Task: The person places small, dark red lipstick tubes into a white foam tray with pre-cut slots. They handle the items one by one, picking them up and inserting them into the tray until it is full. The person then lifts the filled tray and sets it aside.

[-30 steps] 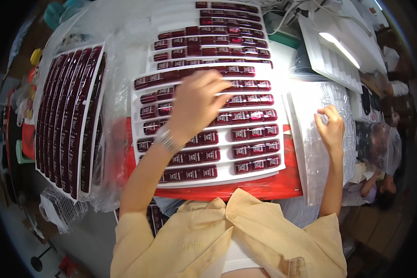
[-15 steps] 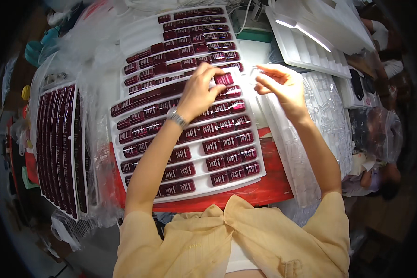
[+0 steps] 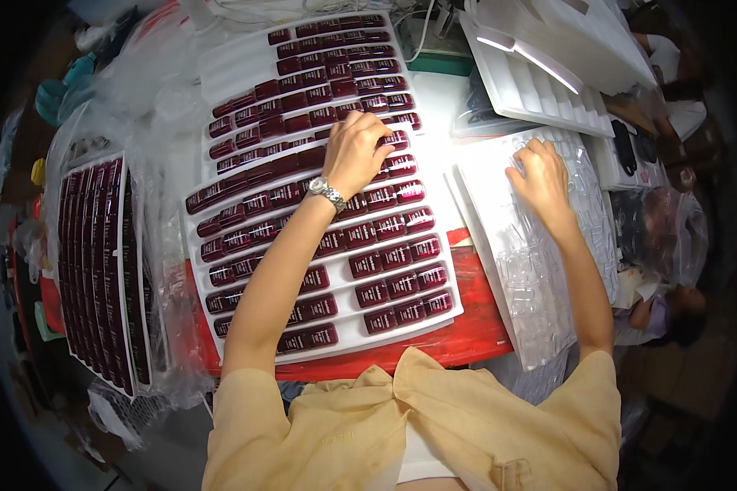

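A white tray (image 3: 453, 288) in front of me holds several rows of small dark red rectangular pieces (image 3: 398, 255). My left hand (image 3: 357, 150), with a metal watch on the wrist, rests with curled fingers on the pieces near the tray's far edge; what its fingers hold is hidden. A second white tray (image 3: 221, 69) with more red pieces lies just beyond. My right hand (image 3: 540, 177) presses with spread fingers on a clear plastic blister sheet (image 3: 540, 278) lying to the right.
A bagged tray of dark red pieces (image 3: 94, 262) lies at the left. Empty white ribbed trays (image 3: 549, 82) are stacked at the back right. A red surface (image 3: 467, 335) shows under the near tray. Another person (image 3: 671, 307) sits low at the right.
My right hand moved from the red pieces out to the clear blister sheet on the right. My left hand stayed on the tray, shifting slightly toward the far rows.
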The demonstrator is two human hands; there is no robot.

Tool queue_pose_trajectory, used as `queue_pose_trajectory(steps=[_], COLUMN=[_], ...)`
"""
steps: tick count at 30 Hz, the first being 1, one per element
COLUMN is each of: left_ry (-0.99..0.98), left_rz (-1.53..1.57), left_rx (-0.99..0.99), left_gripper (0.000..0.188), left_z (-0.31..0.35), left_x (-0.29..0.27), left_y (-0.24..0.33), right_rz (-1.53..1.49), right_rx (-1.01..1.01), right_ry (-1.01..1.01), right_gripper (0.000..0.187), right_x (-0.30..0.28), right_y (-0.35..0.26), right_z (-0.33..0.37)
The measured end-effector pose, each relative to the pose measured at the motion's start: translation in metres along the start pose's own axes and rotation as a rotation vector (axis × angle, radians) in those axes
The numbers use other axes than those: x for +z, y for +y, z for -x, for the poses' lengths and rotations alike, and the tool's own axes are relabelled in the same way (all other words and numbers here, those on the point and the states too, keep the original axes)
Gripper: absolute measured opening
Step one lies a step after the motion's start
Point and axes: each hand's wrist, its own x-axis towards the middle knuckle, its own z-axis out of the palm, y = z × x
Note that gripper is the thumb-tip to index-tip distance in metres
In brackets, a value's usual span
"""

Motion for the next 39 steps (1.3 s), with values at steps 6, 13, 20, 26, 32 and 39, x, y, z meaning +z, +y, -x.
queue_pose_trajectory(steps=[6,13,20,26,32,39], left_ry=[-0.063,-0.033,-0.325,-0.257,-0.126,-0.025], left_rz=[-0.129,0.752,1.285,1.29,0.953,1.169], left_rx=[-0.141,-0.101,-0.285,-0.328,-0.12,-0.353], left_gripper=[0.028,0.035,0.034,0.035,0.033,0.033], left_z=[0.029,0.044,0.051,0.048,0.05,0.055], left_x=[-0.043,-0.054,-0.049,-0.042,-0.048,-0.043], left_y=[-0.035,0.04,0.04,0.054,0.056,0.061], right_rz=[-0.952,-1.351,-1.277,-1.297,-1.228,-0.755], right_rx=[0.181,0.011,0.148,0.114,0.123,-0.201], right_ry=[0.112,-0.088,-0.372,-0.216,-0.18,-0.024], right_gripper=[0.016,0.013,0.038,0.017,0.017,0.042], right_x=[-0.014,-0.012,-0.031,-0.017,-0.016,-0.028], right_y=[-0.017,-0.124,-0.117,-0.124,-0.117,-0.11], right_z=[-0.02,-0.021,-0.023,-0.004,-0.001,-0.003])
